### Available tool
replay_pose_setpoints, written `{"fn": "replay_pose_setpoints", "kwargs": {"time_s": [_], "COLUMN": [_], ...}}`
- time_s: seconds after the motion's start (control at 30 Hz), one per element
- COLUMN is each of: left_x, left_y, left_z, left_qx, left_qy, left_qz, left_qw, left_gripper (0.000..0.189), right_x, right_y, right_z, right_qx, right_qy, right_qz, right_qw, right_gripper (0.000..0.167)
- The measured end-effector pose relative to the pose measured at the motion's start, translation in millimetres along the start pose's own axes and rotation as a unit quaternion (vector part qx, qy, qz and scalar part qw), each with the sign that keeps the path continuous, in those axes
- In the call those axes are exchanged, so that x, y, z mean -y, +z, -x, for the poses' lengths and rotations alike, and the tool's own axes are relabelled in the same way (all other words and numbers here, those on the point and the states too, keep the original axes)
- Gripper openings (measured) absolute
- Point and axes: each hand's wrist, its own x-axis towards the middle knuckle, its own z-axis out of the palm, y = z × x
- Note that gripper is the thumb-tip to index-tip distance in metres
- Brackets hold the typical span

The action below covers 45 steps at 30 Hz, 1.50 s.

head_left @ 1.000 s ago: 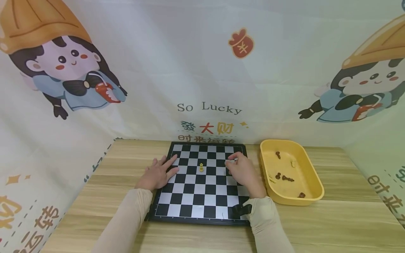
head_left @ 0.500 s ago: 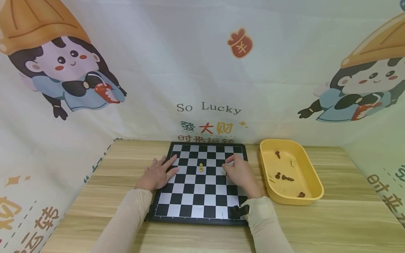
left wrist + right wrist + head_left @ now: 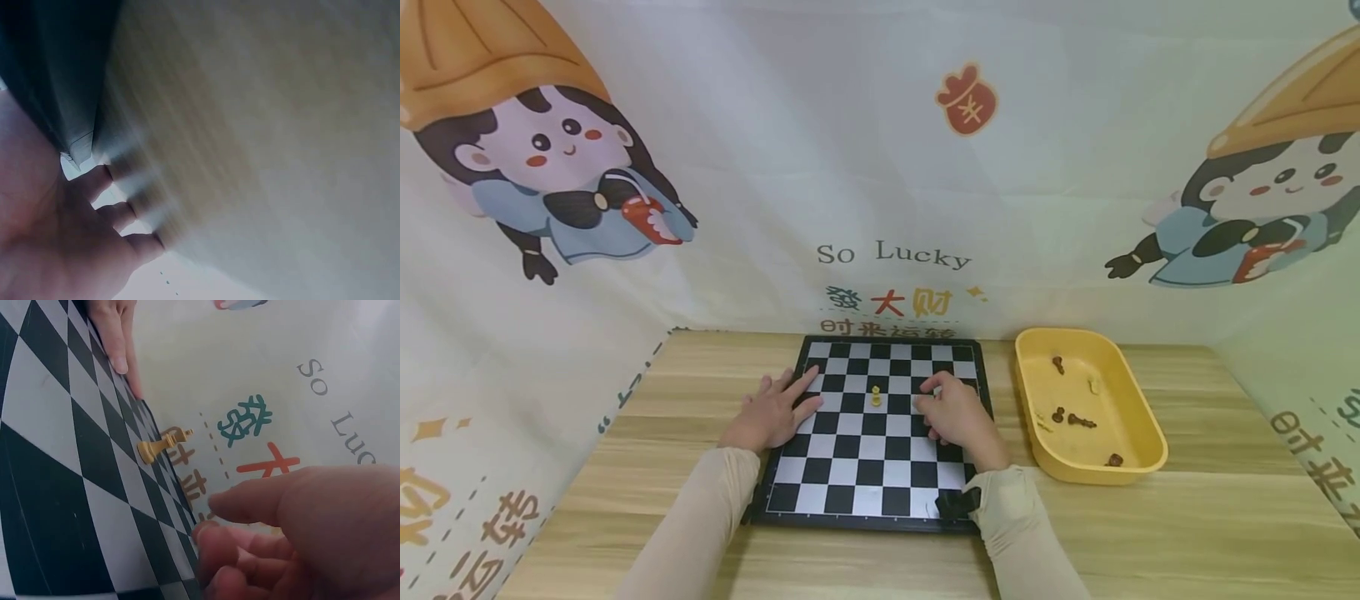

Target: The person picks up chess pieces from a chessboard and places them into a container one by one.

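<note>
A yellow chess piece stands upright on the black-and-white chessboard, towards its far middle. My left hand rests with spread fingers on the board's left edge; in the left wrist view, fingers of that hand reach past the dark side of the board. Over the right part of the board is my right hand, to the right of the piece and apart from it. In the right wrist view its thumb and loosely bent fingers show a gap between them, and I see nothing held there. The board hides some left fingertips.
A yellow plastic tray stands right of the board, with several brown and pale yellow chess pieces lying in it. Both are on a wood-grain table. A printed cloth hangs behind. A black strap is at my right sleeve.
My right hand has moved left over the board, closer to the yellow chess piece. The left hand and the piece have stayed in place.
</note>
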Motion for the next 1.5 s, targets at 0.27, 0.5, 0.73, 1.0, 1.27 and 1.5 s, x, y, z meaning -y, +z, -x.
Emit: {"fn": "replay_pose_setpoints", "kwargs": {"time_s": [0.27, 0.5, 0.73, 1.0, 1.27, 1.5], "left_x": [2.2, 2.6, 2.8, 2.5, 2.6, 1.0], "left_y": [0.6, -0.1, -1.7, -0.4, -0.5, -0.4], "left_z": [-0.2, 0.6, 1.0, 0.3, 0.3, 0.7], "left_qx": [0.0, 0.001, 0.002, 0.003, 0.002, 0.002], "left_qy": [0.003, -0.001, -0.003, -0.002, -0.001, -0.001], "left_qz": [0.002, 0.003, 0.005, 0.002, 0.01, 0.008], "left_qw": [1.0, 1.0, 1.0, 1.0, 0.9999, 1.0], "left_gripper": [0.065, 0.065, 0.065, 0.065, 0.065, 0.065], "right_x": [3, 13, 23, 21, 16, 14], "right_y": [14, 24, 32, 43, 44, 43], "right_z": [-2.3, -7.5, -14.3, -24.2, -29.9, -30.3], "right_qx": [0.054, 0.068, 0.081, 0.071, 0.081, 0.095], "right_qy": [-0.024, -0.04, -0.027, -0.022, -0.026, -0.023], "right_qz": [0.032, 0.041, 0.03, 0.001, -0.02, -0.03], "right_qw": [0.9977, 0.996, 0.9959, 0.9972, 0.9962, 0.9947], "right_gripper": [0.035, 0.036, 0.032, 0.024, 0.023, 0.022]}}
